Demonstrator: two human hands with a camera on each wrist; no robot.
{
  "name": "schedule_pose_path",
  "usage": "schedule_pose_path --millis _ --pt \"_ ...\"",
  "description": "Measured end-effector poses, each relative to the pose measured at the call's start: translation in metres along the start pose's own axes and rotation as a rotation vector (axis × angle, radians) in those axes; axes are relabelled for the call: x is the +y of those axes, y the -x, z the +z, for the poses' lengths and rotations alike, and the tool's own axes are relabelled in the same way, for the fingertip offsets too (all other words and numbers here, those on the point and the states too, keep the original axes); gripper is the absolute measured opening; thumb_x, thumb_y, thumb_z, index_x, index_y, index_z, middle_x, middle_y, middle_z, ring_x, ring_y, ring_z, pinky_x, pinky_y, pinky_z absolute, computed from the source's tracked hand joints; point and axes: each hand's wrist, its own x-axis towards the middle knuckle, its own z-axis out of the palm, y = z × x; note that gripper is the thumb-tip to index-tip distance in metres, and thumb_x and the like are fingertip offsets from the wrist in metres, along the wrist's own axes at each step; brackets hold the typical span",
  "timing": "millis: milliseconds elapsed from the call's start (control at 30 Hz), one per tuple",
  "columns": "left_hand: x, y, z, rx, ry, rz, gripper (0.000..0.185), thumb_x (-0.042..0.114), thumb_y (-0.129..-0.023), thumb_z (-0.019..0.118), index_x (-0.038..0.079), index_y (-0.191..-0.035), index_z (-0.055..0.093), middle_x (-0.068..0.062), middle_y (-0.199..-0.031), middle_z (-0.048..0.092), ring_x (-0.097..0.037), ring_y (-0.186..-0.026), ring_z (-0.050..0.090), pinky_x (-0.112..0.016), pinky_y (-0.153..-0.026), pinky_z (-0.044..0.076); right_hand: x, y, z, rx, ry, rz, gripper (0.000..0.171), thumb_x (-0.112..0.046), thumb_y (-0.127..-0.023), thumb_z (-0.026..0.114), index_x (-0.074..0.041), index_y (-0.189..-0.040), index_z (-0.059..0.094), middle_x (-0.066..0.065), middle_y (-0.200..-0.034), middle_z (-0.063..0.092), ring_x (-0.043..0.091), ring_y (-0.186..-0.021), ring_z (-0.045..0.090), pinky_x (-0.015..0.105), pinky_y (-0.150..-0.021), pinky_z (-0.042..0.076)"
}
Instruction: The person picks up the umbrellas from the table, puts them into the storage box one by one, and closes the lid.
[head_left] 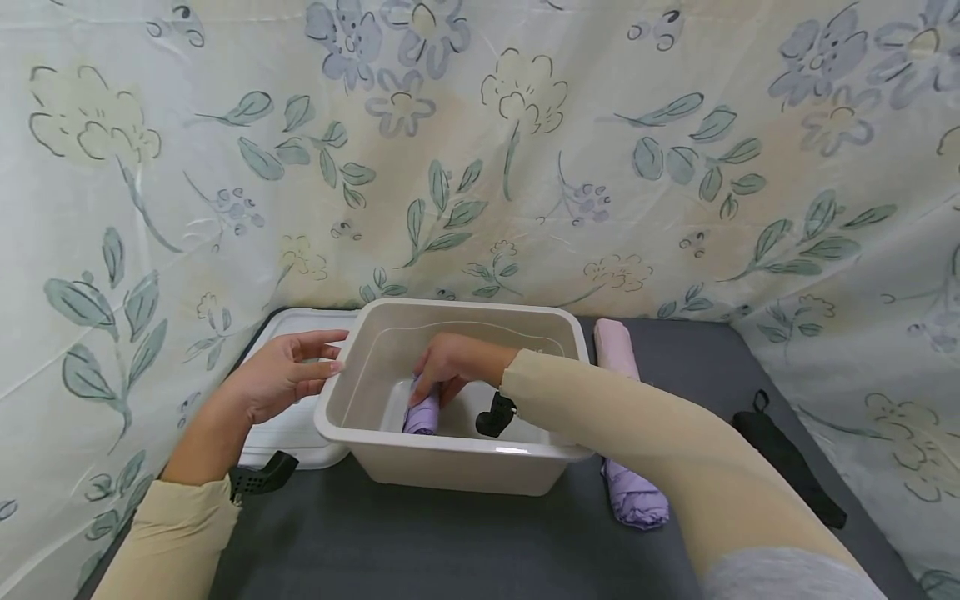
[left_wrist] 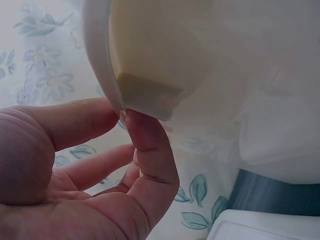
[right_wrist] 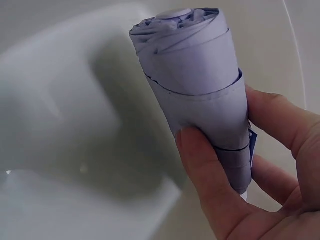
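Observation:
A beige plastic storage bin (head_left: 465, 467) stands on the dark surface, its mouth facing up. My left hand (head_left: 288, 375) pinches the bin's left rim (left_wrist: 97, 45) between thumb and finger. Reaching inside the bin, my right hand (head_left: 457, 367) grips a small folded lilac umbrella (right_wrist: 200, 80), with the thumb on one side and fingers on the other. In the head view this umbrella is near the bin's front wall, left of the middle. Its wrapped fabric and closing strap show clearly in the right wrist view.
A white lid (head_left: 296, 442) lies left of the bin, partly behind it. To the right are a pink rolled bundle (head_left: 617, 346) and a lilac folded umbrella (head_left: 637, 496), both partly covered by my right arm. Farther right lies a long black bundle (head_left: 787, 458) with a loop. A floral curtain hangs behind.

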Motion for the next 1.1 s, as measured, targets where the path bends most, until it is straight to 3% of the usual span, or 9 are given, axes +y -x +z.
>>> schedule_pose_path --millis 467,733,1100 --pt "0.001 0.000 0.001 0.013 -0.021 -0.018 0.074 0.010 -0.098 0.069 -0.001 -0.159 0.031 0.002 -0.120 0.062 -0.008 -0.100 0.069 -0.024 -0.086 0.059 0.006 -0.008 0.015 -0.010 0.052 0.016 0.059 -0.006 -0.080 0.087 0.000 -0.134 0.065 0.015 -0.090 0.076 0.024 -0.070 0.073 0.037 -0.071 0.063" --pt "0.002 0.001 0.002 0.012 -0.023 -0.022 0.073 0.010 -0.098 0.069 0.000 -0.159 0.030 0.001 -0.120 0.062 -0.008 -0.099 0.069 -0.025 -0.086 0.059 0.010 -0.009 0.018 0.029 0.064 0.014 0.057 -0.007 -0.081 0.086 0.000 -0.134 0.065 0.015 -0.090 0.075 0.026 -0.073 0.074 0.038 -0.073 0.063" --pt "0.000 0.004 0.005 0.024 -0.049 -0.005 0.073 0.010 -0.098 0.069 0.000 -0.159 0.032 -0.003 -0.119 0.060 -0.009 -0.098 0.068 -0.024 -0.086 0.059 0.014 -0.008 0.020 -0.008 0.078 -0.032 0.055 -0.003 -0.083 0.084 0.002 -0.133 0.063 0.014 -0.086 0.073 0.027 -0.072 0.074 0.042 -0.078 0.063"
